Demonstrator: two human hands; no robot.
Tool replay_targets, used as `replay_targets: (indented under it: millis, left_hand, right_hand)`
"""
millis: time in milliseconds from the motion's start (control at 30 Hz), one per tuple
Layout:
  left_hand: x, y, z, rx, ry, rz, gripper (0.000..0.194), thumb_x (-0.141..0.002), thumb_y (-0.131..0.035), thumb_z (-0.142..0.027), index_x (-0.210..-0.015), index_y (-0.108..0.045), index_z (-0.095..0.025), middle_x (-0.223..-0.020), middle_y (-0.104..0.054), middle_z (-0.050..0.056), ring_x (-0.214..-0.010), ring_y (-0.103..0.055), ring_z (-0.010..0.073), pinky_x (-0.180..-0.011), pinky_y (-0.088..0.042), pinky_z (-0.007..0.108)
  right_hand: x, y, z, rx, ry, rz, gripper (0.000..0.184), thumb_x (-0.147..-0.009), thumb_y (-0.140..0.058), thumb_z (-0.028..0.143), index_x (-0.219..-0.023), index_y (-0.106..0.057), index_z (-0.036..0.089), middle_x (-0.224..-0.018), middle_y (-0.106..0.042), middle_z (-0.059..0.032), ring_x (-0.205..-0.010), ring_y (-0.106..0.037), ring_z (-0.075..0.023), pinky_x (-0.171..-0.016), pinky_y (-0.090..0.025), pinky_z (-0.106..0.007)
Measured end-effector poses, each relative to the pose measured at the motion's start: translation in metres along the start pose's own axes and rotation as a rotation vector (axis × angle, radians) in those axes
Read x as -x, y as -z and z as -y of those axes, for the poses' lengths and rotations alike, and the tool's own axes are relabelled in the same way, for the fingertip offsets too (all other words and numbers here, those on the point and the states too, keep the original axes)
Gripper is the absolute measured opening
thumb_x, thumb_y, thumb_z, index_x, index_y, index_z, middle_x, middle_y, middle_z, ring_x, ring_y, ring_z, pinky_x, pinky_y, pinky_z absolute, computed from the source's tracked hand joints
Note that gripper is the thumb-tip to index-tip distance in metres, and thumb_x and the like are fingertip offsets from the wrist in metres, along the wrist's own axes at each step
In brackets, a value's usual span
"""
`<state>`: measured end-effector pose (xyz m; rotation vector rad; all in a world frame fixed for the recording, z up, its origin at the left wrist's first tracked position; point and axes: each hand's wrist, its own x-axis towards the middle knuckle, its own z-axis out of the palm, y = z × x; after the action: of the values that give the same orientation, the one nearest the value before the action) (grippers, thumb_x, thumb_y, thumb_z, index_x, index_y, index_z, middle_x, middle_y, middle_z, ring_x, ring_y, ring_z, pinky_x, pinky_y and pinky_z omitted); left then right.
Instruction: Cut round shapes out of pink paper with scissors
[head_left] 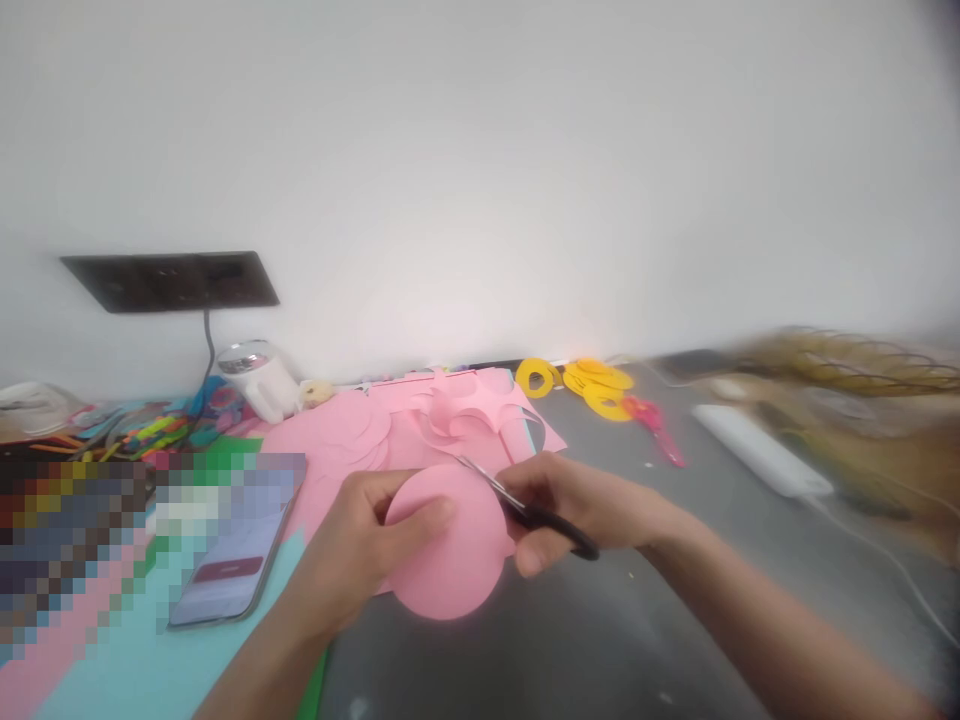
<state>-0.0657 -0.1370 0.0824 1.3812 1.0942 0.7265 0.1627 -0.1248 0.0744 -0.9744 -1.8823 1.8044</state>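
Between thumb and fingers, my left hand (386,535) pinches a round pink paper disc (450,575) that faces me above the grey table. My right hand (559,500) is closed around the black handles of a pair of scissors (525,510). The metal blades lie against the disc's upper right edge and point up and left. A small pink tab sticks out at the disc's right side. Behind my hands lie pink paper circles (341,425) and curled pink offcuts (457,405). How far apart the blades are is hard to make out.
At left, a phone (232,560) lies on coloured sheets (142,640). Yellow paper rings (596,380) and pink scissors (660,435) lie at the back. A white power strip (761,450) with a cable is on the right. A white appliance (259,380) stands by the wall.
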Motion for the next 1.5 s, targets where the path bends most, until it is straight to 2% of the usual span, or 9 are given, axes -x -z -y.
replay_targets:
  millis: [267,500,700,1300,1433,1467,1500]
  left_hand:
    - [0.001,0.0,0.0,-0.019,0.004,0.002,0.033,-0.071,-0.07,-0.041,-0.059,-0.058,-0.013,-0.058,-0.045,-0.001,-0.054,-0.037,0.0091,-0.045,-0.027,0.019]
    - [0.002,0.001,-0.002,-0.027,0.015,-0.002,0.033,-0.07,-0.071,-0.042,-0.059,-0.06,-0.013,-0.058,-0.046,-0.002,-0.054,-0.037,0.0089,-0.045,-0.026,0.019]
    - [0.002,0.002,-0.001,0.045,0.045,0.04,0.03,-0.068,-0.072,-0.042,-0.067,-0.066,-0.012,-0.062,-0.054,0.001,-0.055,-0.043,0.011,-0.046,-0.031,0.02]
    - [0.002,0.0,-0.007,0.026,0.043,0.035,0.025,-0.067,-0.072,-0.038,-0.065,-0.066,-0.014,-0.061,-0.057,0.001,-0.055,-0.045,0.0113,-0.045,-0.032,0.02]
    - [0.0,0.005,-0.001,0.016,0.026,0.009,0.027,-0.065,-0.074,-0.039,-0.062,-0.064,-0.014,-0.058,-0.055,-0.001,-0.052,-0.043,0.01,-0.044,-0.033,0.02]
    - [-0.003,0.009,0.005,0.021,0.035,-0.027,0.028,-0.066,-0.073,-0.04,-0.064,-0.064,-0.014,-0.058,-0.055,0.0,-0.052,-0.045,0.0104,-0.045,-0.036,0.021]
    - [-0.006,0.014,0.013,0.012,0.04,-0.099,0.036,-0.068,-0.072,-0.046,-0.059,-0.06,-0.014,-0.052,-0.052,-0.001,-0.047,-0.043,0.0099,-0.042,-0.035,0.021]
  right_hand:
    - [0.001,0.001,0.0,0.022,-0.018,-0.012,0.04,-0.061,-0.086,0.041,-0.069,-0.055,0.016,-0.058,-0.043,0.0077,-0.055,-0.035,-0.0074,-0.049,-0.02,-0.022]
    - [0.001,0.001,0.001,0.064,-0.027,-0.018,0.047,-0.057,-0.084,0.052,-0.07,-0.056,0.017,-0.058,-0.044,0.0071,-0.053,-0.036,-0.0077,-0.047,-0.022,-0.022]
    - [0.002,0.001,0.003,0.064,-0.021,-0.009,0.047,-0.056,-0.085,0.05,-0.069,-0.054,0.017,-0.059,-0.046,0.0066,-0.055,-0.038,-0.0083,-0.048,-0.024,-0.021]
    - [0.002,0.002,0.003,0.095,-0.045,-0.028,0.041,-0.06,-0.084,0.048,-0.073,-0.061,0.016,-0.057,-0.047,0.0072,-0.052,-0.037,-0.0074,-0.047,-0.023,-0.021]
    - [0.005,0.003,0.0,0.093,-0.039,-0.113,0.034,-0.067,-0.08,0.044,-0.083,-0.065,0.017,-0.057,-0.048,0.0058,-0.052,-0.039,-0.0087,-0.048,-0.026,-0.022]
    - [0.008,0.004,-0.004,0.095,-0.039,-0.158,0.032,-0.07,-0.078,0.042,-0.086,-0.065,0.018,-0.058,-0.049,0.0054,-0.053,-0.04,-0.0092,-0.049,-0.028,-0.023]
    - [0.012,0.005,-0.009,0.091,-0.045,-0.221,0.028,-0.074,-0.074,0.039,-0.09,-0.064,0.018,-0.059,-0.05,0.0052,-0.054,-0.041,-0.0095,-0.051,-0.029,-0.023]
